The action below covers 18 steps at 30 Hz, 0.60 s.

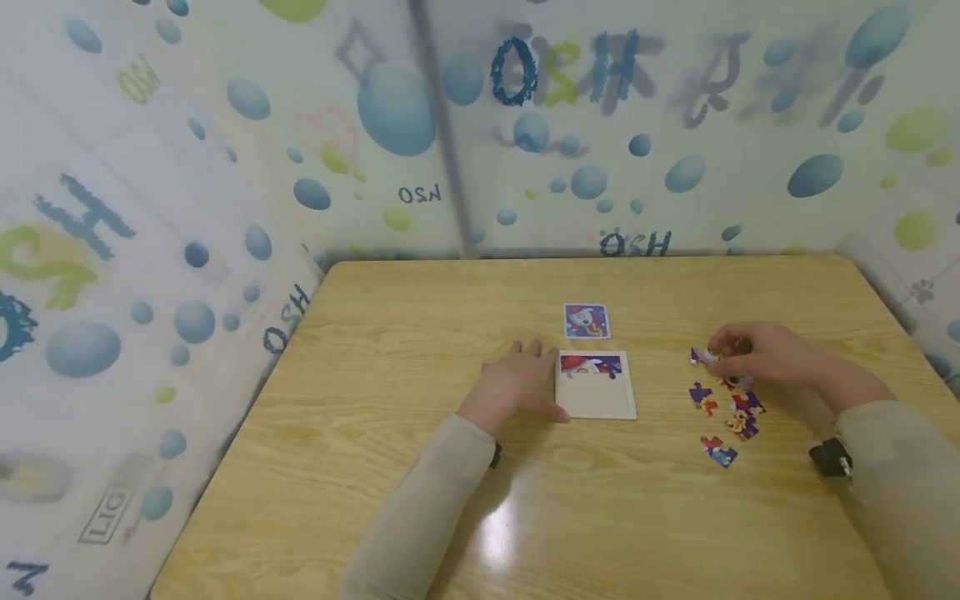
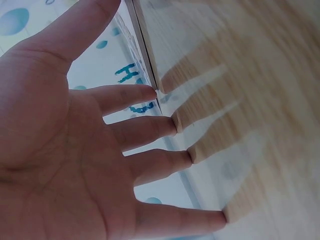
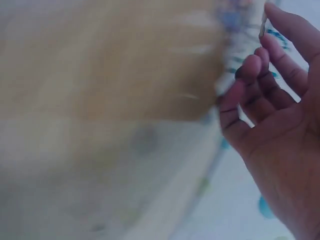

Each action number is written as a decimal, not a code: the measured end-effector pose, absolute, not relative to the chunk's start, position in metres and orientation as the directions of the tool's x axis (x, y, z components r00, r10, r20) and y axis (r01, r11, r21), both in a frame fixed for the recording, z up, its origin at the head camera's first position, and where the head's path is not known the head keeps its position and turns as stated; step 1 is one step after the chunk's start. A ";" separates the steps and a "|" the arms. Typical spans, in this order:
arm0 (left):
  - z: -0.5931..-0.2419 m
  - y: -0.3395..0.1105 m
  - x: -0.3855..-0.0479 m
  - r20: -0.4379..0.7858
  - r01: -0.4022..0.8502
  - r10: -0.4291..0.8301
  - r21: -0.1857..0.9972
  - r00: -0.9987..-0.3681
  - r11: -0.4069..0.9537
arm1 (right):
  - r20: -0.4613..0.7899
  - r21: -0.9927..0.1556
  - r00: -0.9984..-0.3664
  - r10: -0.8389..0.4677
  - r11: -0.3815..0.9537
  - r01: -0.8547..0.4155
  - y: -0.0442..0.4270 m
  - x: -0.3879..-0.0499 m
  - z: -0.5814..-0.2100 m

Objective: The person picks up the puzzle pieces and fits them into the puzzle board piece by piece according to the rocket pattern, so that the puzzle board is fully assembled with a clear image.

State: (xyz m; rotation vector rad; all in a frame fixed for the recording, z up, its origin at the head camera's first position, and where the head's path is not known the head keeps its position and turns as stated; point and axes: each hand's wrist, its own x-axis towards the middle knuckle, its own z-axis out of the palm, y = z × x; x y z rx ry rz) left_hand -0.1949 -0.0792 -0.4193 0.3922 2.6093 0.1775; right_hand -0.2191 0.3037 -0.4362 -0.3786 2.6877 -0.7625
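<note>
A white puzzle tray point(image 1: 596, 398) lies on the table with a strip of joined puzzle pieces point(image 1: 592, 365) along its far edge. My left hand point(image 1: 517, 383) rests beside the tray, fingers straight and spread, fingertips on the tabletop and thumb at the tray's near left corner. In the left wrist view the palm point(image 2: 75, 155) holds nothing. Over the loose pieces on the right, my right hand point(image 1: 772, 354) pinches a puzzle piece point(image 3: 263, 22) between thumb and index finger; only its thin edge shows in the right wrist view.
Behind the tray lies a small picture card point(image 1: 587, 322) with a cartoon figure. Several loose puzzle pieces point(image 1: 742, 412) are scattered below the right hand, one separate group point(image 1: 719, 451) nearer the front. A patterned wall point(image 1: 525, 167) stands against the table's far edge.
</note>
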 end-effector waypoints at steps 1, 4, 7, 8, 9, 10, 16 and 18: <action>-0.420 -0.080 -0.195 -0.451 0.243 0.306 0.193 -0.838 0.950 | -0.223 -0.549 -0.913 -0.340 0.818 -0.170 0.301 -0.221 -0.433; -0.421 -0.081 -0.195 -0.451 0.248 0.309 0.190 -0.837 0.950 | -0.182 -0.542 -0.918 -0.354 0.815 -0.207 0.286 -0.226 -0.421; -0.422 -0.080 -0.196 -0.452 0.250 0.308 0.185 -0.837 0.950 | -0.138 -0.540 -0.912 -0.387 0.801 -0.259 0.266 -0.231 -0.409; -0.422 -0.079 -0.196 -0.453 0.250 0.308 0.184 -0.837 0.951 | -0.126 -0.536 -0.910 -0.394 0.799 -0.272 0.258 -0.232 -0.405; -0.422 -0.079 -0.196 -0.452 0.250 0.307 0.183 -0.837 0.951 | -0.116 -0.538 -0.909 -0.400 0.794 -0.281 0.249 -0.232 -0.402; -0.422 -0.079 -0.196 -0.452 0.251 0.307 0.182 -0.838 0.951 | -0.109 -0.549 -0.907 -0.406 0.785 -0.286 0.240 -0.232 -0.399; -0.421 -0.079 -0.196 -0.448 0.249 0.307 0.185 -0.840 0.951 | -0.072 -0.629 -0.902 -0.426 0.721 -0.290 0.192 -0.227 -0.398; -0.421 -0.079 -0.195 -0.446 0.249 0.305 0.181 -0.841 0.951 | -0.077 -0.648 -0.898 -0.434 0.706 -0.286 0.179 -0.225 -0.401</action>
